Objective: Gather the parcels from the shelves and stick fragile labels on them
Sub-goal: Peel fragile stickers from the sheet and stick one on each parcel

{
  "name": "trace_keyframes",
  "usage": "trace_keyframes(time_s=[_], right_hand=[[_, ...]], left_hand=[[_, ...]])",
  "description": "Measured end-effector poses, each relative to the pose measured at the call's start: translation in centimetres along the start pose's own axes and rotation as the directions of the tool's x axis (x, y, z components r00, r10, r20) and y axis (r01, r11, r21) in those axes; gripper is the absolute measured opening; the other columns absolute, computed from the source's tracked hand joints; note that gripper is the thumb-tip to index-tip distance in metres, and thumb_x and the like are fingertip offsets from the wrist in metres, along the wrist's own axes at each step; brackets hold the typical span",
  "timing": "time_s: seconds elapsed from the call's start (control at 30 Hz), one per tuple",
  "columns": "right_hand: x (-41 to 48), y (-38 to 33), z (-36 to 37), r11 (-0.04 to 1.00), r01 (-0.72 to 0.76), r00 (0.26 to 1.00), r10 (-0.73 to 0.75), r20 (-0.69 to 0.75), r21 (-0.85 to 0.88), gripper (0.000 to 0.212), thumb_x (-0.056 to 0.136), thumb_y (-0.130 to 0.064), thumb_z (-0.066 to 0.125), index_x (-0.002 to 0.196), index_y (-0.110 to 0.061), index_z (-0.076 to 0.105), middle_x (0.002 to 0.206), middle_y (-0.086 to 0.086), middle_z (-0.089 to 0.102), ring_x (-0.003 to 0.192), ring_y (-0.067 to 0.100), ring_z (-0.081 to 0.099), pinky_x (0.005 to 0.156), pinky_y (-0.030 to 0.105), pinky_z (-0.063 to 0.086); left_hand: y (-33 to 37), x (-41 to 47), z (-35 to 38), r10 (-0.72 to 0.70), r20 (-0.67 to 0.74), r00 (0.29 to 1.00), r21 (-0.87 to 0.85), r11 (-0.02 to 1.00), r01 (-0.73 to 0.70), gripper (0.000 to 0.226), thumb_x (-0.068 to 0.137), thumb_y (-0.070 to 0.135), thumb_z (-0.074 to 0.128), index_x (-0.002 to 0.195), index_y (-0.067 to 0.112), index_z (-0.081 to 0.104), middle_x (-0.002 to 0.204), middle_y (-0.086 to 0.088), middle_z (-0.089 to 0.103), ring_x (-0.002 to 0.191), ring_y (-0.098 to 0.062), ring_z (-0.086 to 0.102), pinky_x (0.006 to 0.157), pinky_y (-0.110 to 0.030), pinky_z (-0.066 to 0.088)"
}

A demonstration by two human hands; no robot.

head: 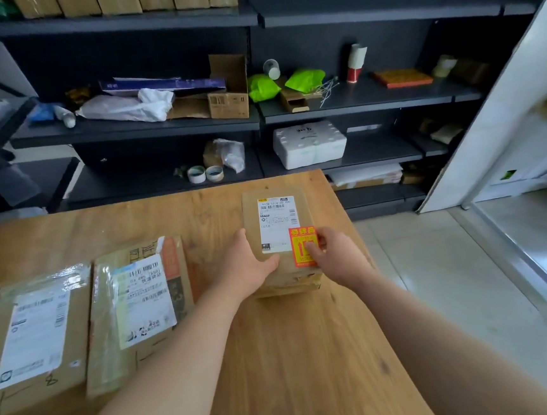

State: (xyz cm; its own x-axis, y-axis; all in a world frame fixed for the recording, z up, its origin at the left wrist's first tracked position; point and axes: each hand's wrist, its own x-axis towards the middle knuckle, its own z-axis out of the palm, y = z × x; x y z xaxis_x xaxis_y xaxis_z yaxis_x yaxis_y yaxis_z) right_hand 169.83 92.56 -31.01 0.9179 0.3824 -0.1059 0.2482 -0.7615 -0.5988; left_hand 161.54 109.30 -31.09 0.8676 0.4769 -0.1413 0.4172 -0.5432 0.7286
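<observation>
Head view: right hand (332, 255) pinches the red label (303, 246) onto the parcel's (280, 240) near right corner, while left hand (247, 264) lies spread, pressing the parcel's left side

Red-and-yellow fragile label (303, 247) on brown parcel (277, 213), white barcode slip (278, 223).

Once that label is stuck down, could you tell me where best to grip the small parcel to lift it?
Probably by the long sides of the small parcel, from above: it lies flat on the table, narrow enough to span, and both sides stand clear.
</observation>
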Motion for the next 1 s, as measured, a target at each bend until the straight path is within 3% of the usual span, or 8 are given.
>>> trace_keyframes(time_s=[0.07, 0.17, 0.27, 0.37, 0.5, 0.67, 0.87, 1.0], right_hand=[[0.7, 0.5, 0.5, 1.000, -0.006, 1.000, 0.006, 0.012, -0.002, 0.032, 0.093, -0.040, 0.051, 0.119, -0.021, 0.056, 0.095, -0.004, 0.067, 0.084, 0.017, 0.064, 0.074, 0.042, 0.057], [1.3, 0.8, 0.9, 1.000, -0.005, 1.000, 0.005, 0.012, -0.004, 0.032, 0.093, -0.040, 0.050, 0.118, -0.022, 0.055, 0.088, -0.008, 0.063, 0.078, 0.011, 0.062, 0.070, 0.037, 0.057], [1.4, 0.8, 0.9, 1.000, 0.001, 1.000, -0.001, 0.003, -0.014, 0.030, 0.094, -0.041, 0.050, 0.116, -0.021, 0.055, 0.081, -0.013, 0.058, 0.072, 0.006, 0.059, 0.062, 0.030, 0.055], [0.8, 0.1, 0.6, 0.995, 0.014, 0.999, -0.017, -0.028, -0.102, 0.022, 0.094, -0.039, 0.049, 0.109, -0.022, 0.051, 0.082, -0.010, 0.057, 0.068, 0.007, 0.056, 0.055, 0.029, 0.052], [-0.8, -2.6, 0.0, 0.955, 0.144, 0.981, -0.172, -0.087, -0.261, 0.026, 0.092, -0.030, 0.050, 0.113, -0.014, 0.050, 0.107, 0.004, 0.059, 0.088, 0.019, 0.052, 0.073, 0.034, 0.046], [-4.9, -7.6, 1.3, 0.894, 0.330, 0.939, -0.345, 0.005, -0.302, 0.044, 0.091, -0.029, 0.051, 0.129, -0.007, 0.044, 0.131, 0.009, 0.050, 0.121, 0.028, 0.044, 0.100, 0.034, 0.033], [-9.9, -12.5, 6.2, 0.772, 0.540, 0.841, -0.508, 0.184, -0.336, 0.052, 0.090, -0.044, 0.048, 0.129, -0.009, 0.043, 0.132, 0.010, 0.051, 0.123, 0.029, 0.046, 0.104, 0.037, 0.034], [-11.6, -13.8, 8.9, 0.751, 0.569, 0.819, -0.480, 0.315, -0.336, 0.064, 0.087, -0.053, 0.049, 0.135, -0.013, 0.036, 0.126, 0.007, 0.054, 0.116, 0.027, 0.050, 0.102, 0.040, 0.039]], left_hand=[[-0.3, 0.7, 0.6, 0.006, 0.002, 1.000, -0.007, 1.000, -0.006, 0.074, 0.074, 0.040, 0.075, 0.133, 0.018, 0.037, 0.127, 0.006, 0.056, 0.086, 0.001, 0.038, 0.058, -0.006, 0.024], [-0.5, 1.3, 0.9, 0.017, 0.003, 1.000, -0.026, 1.000, -0.016, 0.075, 0.074, 0.041, 0.075, 0.135, 0.021, 0.035, 0.120, 0.011, 0.055, 0.085, 0.001, 0.041, 0.056, -0.006, 0.024], [-0.2, 1.0, 0.7, 0.041, 0.004, 0.999, -0.009, 0.999, -0.041, 0.075, 0.076, 0.041, 0.073, 0.137, 0.020, 0.034, 0.111, 0.018, 0.049, 0.087, 0.000, 0.043, 0.058, -0.005, 0.025], [0.2, 0.4, -0.1, 0.080, 0.019, 0.997, 0.089, 0.993, -0.081, 0.066, 0.080, 0.040, 0.070, 0.134, 0.018, 0.039, 0.124, 0.010, 0.055, 0.100, -0.009, 0.054, 0.074, -0.013, 0.038], [0.7, -2.0, -3.2, 0.175, -0.009, 0.985, 0.384, 0.910, -0.158, 0.070, 0.083, 0.049, 0.062, 0.137, 0.013, 0.036, 0.134, -0.005, 0.050, 0.120, -0.022, 0.048, 0.094, -0.033, 0.042], [-1.6, -7.6, -8.4, 0.251, -0.053, 0.967, 0.608, 0.776, -0.168, 0.073, 0.084, 0.055, 0.056, 0.138, 0.011, 0.034, 0.142, -0.007, 0.040, 0.135, -0.026, 0.031, 0.106, -0.038, 0.034], [-8.3, -14.4, -13.1, 0.046, -0.067, 0.997, 0.692, 0.722, 0.013, 0.089, 0.076, 0.069, 0.052, 0.141, 0.013, 0.029, 0.142, -0.002, 0.039, 0.129, -0.022, 0.035, 0.104, -0.034, 0.034], [-11.4, -16.8, -13.3, -0.053, -0.099, 0.994, 0.668, 0.737, 0.106, 0.098, 0.076, 0.069, 0.053, 0.148, 0.011, 0.019, 0.139, -0.004, 0.044, 0.126, -0.023, 0.039, 0.103, -0.034, 0.036]])
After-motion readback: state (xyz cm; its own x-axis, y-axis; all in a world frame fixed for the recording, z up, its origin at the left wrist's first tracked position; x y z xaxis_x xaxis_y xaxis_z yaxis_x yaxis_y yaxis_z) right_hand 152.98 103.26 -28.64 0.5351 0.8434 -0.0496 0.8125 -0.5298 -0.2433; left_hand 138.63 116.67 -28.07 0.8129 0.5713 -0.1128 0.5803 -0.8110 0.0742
